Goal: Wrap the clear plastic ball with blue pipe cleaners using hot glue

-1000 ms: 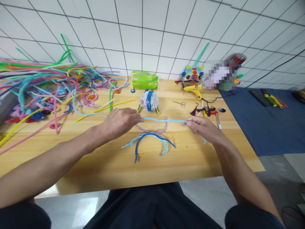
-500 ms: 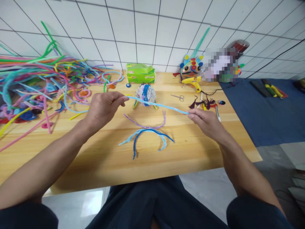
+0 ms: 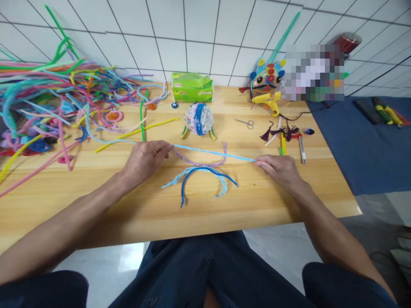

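A light blue pipe cleaner (image 3: 213, 152) is stretched nearly straight above the table. My left hand (image 3: 148, 159) pinches its left end, and my right hand (image 3: 276, 167) pinches the right one. Below it lie a curved purple pipe cleaner (image 3: 201, 164) and a bent dark blue pipe cleaner (image 3: 183, 188), which crosses curved light blue pieces (image 3: 221, 188). Just beyond the stretched piece stands a round ball (image 3: 207, 119), clear and glittery with a blue band, on small yellow-green feet.
At left is a tangled heap of coloured pipe cleaners (image 3: 38, 90). A green tissue pack (image 3: 192, 87) stands by the wall. To the right are scissors (image 3: 246, 124), a yellow glue gun (image 3: 269, 102), dark tassels (image 3: 290, 130), a pen (image 3: 302, 149) and a colourful decorated figure (image 3: 268, 81).
Both hands have come down a little nearer the table, still holding the light blue pipe cleaner, which now looks straighter. The camera view has shifted slightly.
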Demonstrator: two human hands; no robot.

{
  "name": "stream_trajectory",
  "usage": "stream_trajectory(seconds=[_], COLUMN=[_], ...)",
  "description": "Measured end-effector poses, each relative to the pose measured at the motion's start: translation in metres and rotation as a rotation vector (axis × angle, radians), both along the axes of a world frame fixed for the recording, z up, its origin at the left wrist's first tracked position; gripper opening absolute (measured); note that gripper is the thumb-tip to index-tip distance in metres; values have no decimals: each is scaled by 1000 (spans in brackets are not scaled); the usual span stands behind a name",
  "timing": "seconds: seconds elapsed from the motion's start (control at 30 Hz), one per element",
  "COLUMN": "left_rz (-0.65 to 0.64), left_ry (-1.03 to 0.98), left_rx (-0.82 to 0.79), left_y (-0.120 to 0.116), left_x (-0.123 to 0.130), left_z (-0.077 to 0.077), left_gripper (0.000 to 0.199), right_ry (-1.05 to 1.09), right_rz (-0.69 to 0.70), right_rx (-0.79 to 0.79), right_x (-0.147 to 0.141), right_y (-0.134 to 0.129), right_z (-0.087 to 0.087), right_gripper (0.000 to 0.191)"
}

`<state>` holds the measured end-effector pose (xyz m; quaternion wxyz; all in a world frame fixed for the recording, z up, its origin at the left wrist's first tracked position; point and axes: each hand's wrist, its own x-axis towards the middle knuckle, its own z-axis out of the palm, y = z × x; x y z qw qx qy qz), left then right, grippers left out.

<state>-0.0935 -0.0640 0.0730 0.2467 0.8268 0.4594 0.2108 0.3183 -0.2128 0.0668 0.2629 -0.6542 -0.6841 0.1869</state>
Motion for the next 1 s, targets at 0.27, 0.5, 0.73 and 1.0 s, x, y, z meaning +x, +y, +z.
stream_trajectory(seconds=[0.27, 0.5, 0.73, 1.0], left_rz=[-226, -443, -571, -584], left_ry=[355, 307, 304, 241], left_rx=[130, 304, 173, 158], left_y=[5, -7, -1, 0], left_x=[-23, 22, 61, 48], left_z=[-11, 0, -33, -24], left_gripper=[55, 76, 73, 37], right_ry=[-305, -287, 155, 443], right_rz=[93, 297, 70, -196], right_rx=[236, 139, 80, 106], right_x=[-35, -87, -53, -19], right_y=[-14, -12, -4, 15], right_z=[-8, -15, 12, 38], right_gripper=[40, 22, 21, 27])
